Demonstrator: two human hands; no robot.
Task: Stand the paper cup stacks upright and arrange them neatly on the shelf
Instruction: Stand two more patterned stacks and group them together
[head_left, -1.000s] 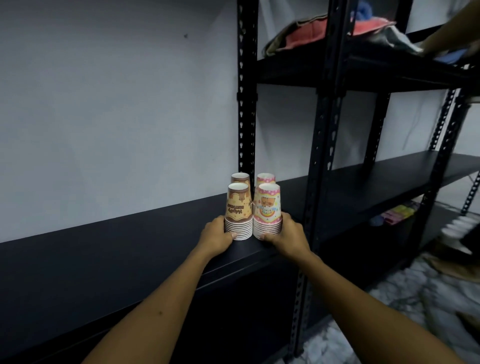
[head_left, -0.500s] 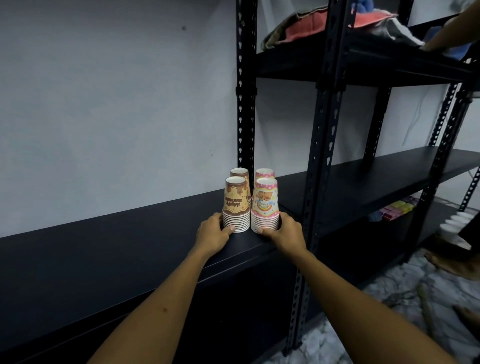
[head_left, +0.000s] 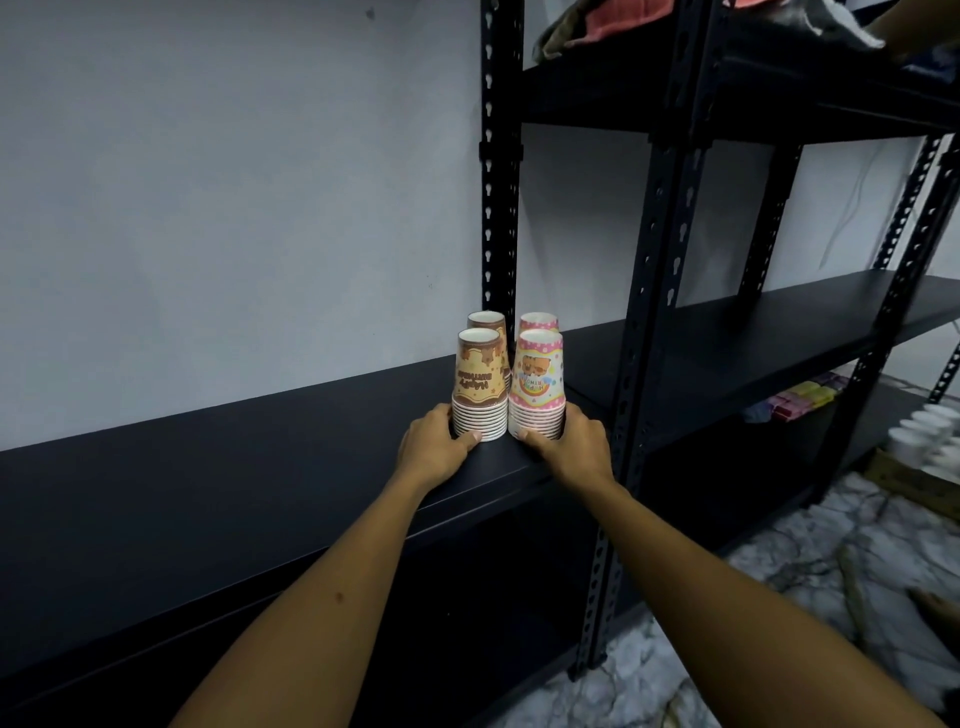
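Several paper cup stacks stand mouth-down in a tight square on the black shelf (head_left: 260, 457). The front brown stack (head_left: 480, 387) and the front pink stack (head_left: 537, 384) each have a matching stack right behind: a rear brown stack (head_left: 488, 321) and a rear pink stack (head_left: 539, 321). My left hand (head_left: 434, 449) cups the base of the front brown stack, thumb against its rims. My right hand (head_left: 571, 449) wraps the base of the front pink stack.
A black upright post (head_left: 647, 291) rises just right of the cups. The upper shelf holds folded cloths (head_left: 613, 21), with another person's arm at the top right corner. White cups (head_left: 930, 431) and coloured items (head_left: 800, 400) lie lower right.
Both hands stay on the bases of the front stacks. The cups hold their square arrangement; only the camera has shifted slightly.
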